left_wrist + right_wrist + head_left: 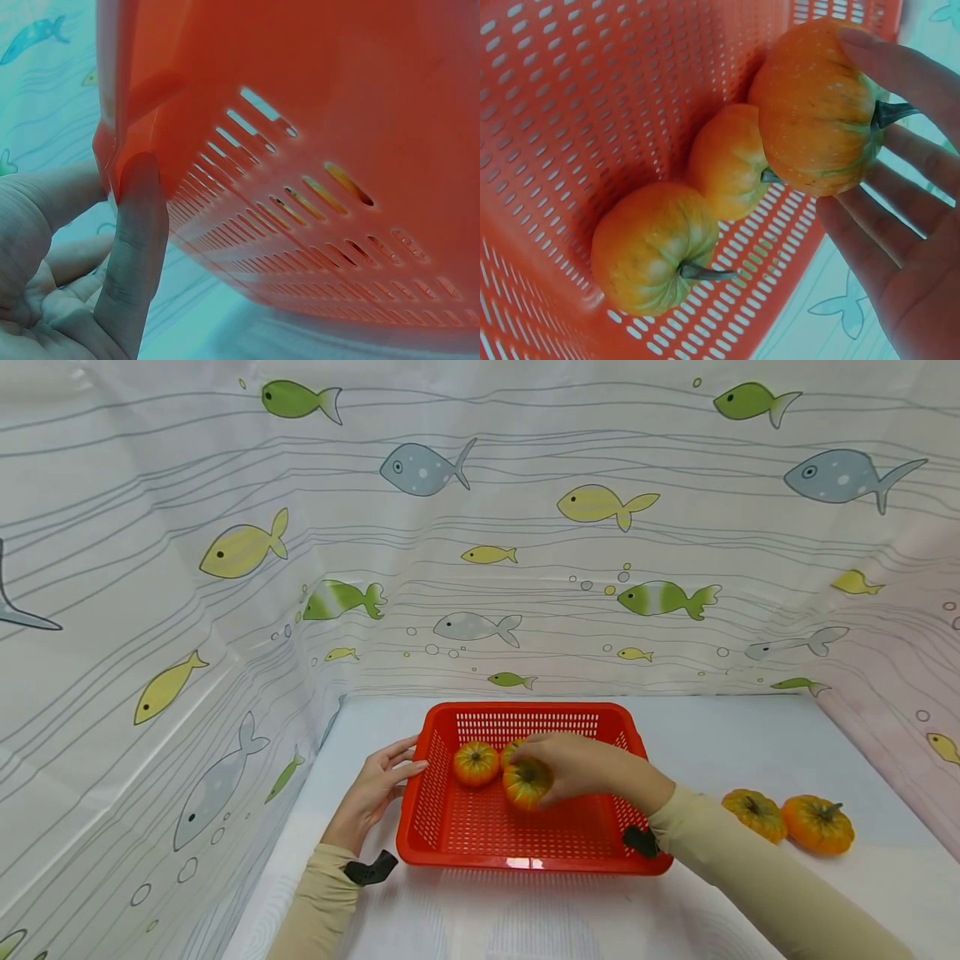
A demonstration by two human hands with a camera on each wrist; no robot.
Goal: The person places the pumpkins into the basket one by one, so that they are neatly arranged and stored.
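Note:
A red plastic basket [480, 860] with slotted walls stands on the table. My left hand [378, 783] grips its left rim, thumb and fingers on either side of the wall [202, 142]. Over the basket, my right hand [581, 766] holds a small orange pumpkin [527, 787] between thumb and fingers; its dark stem [892, 114] points toward the palm. One pumpkin [476, 764] sits in the basket's back left area. Beside it lies another pumpkin [731, 161], partly hidden in the head view by the held one.
Two more small pumpkins, a left one [753, 814] and a right one [819, 823], lie side by side on the table to the right of the basket. A white sheet [540, 643] printed with fish hangs behind and at both sides.

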